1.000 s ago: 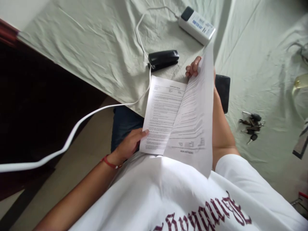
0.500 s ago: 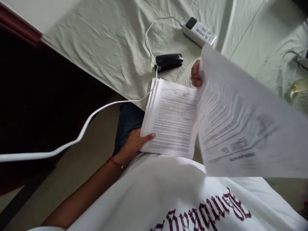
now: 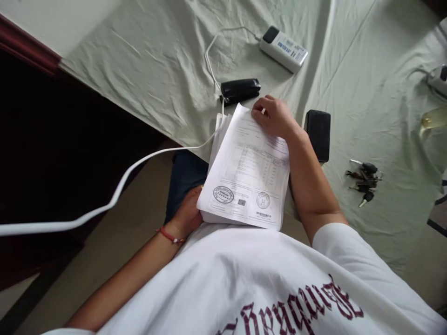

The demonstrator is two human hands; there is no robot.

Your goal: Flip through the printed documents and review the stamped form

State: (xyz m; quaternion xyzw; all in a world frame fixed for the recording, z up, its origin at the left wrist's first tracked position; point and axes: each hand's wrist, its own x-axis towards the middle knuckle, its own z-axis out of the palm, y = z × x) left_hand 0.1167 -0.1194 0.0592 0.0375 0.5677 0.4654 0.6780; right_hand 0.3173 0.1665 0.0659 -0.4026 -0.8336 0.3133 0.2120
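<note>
A stack of printed papers (image 3: 244, 177) lies at the near edge of the bench (image 3: 150, 70), which is covered with a pale green, creased cloth; part of the stack overhangs the edge toward the person's lap. The top sheet shows two round stamps and a barcode near its near edge, and it sits slightly askew over the sheets below, whose corners fan out at the far left.

The left hand (image 3: 186, 215) is tucked under the near left corner of the stack, supporting it from below — its fingers are hidden by the paper, so I cannot tell how tightly it grips. A red thread bracelet (image 3: 169, 236) circles that wrist. The right hand (image 3: 274, 116) rests on the far right corner of the top sheet, fingers curled down and pressing on the paper's edge.

Just beyond the stack lies a black stapler (image 3: 240, 89), with a white cable (image 3: 115, 195) running beside it up to a white power bank (image 3: 283, 48) farther back. To the right of the right forearm lies a black phone (image 3: 318, 135), face down or dark — well apart from it, farther right, a bunch of keys (image 3: 363, 180).
</note>
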